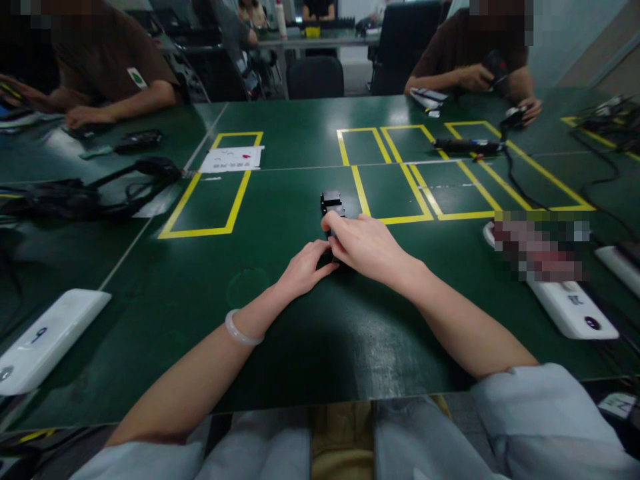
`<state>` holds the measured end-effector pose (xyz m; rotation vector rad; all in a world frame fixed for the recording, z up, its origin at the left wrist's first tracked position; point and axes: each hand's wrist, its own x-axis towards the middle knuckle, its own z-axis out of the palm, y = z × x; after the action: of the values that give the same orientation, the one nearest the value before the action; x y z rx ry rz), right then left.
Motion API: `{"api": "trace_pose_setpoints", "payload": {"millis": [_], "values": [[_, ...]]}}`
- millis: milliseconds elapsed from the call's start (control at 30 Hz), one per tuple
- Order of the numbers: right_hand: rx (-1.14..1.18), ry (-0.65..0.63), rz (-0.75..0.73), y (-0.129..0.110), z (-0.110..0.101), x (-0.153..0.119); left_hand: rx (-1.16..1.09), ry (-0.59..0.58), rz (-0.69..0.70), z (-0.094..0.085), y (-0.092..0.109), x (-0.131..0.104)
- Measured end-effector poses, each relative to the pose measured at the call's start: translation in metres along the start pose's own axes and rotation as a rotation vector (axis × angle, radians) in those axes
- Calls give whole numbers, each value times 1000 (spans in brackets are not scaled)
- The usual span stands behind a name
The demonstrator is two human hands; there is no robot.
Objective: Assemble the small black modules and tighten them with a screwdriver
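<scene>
Black, blocky device (331, 199), small, at the middle of the green worktop (293, 207), straight ahead of the person, in the head view. Only the far end shows well; the near part is under fingers. Long axis seems to run roughly away from the body, far end leaning slightly left. Can't tell whether it rests on the surface or is held just above.

Right hand (370, 245): comes in from the right, fingers curled over the device's near part, grip clamped on it. This hand covers more of the device; the visible end sticks out beyond its knuckles, forward and a bit left. Left hand (306, 267): from the lower left, thumb and fingertips at the near end, just beside the right fingers. Whether its grip is closed on the device or merely touching: cannot tell, contact hidden. White bracelet (243, 331) on the left wrist.

Around: yellow tape frame (196, 234) to the left with a paper sheet (231, 159) across its far part; more tape outlines to the right, dark stick-shaped tool (467, 145) lying over them. White slab-like unit (56, 337) near the left edge, another white unit (575, 308) at right, partly pixelated. Two co-workers across the worktop, well apart from these hands.
</scene>
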<state>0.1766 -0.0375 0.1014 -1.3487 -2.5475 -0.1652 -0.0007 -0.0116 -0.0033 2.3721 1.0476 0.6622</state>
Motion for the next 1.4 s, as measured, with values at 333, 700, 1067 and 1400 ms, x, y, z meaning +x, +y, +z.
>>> {"api": "trace_pose_setpoints", "payload": {"millis": [333,700,1067,1400], "values": [[37,1,-11,0,0,-1,3,-4,-2,0,0,0],[-4,-24,9,0,0,1,4,-8,-5,-2,1,0],[39,-33,3,-2,-5,-1,19,4,-2,2,-2,0],[-36,-13,1,1,1,1,8,-15,-24,-2,1,1]]}}
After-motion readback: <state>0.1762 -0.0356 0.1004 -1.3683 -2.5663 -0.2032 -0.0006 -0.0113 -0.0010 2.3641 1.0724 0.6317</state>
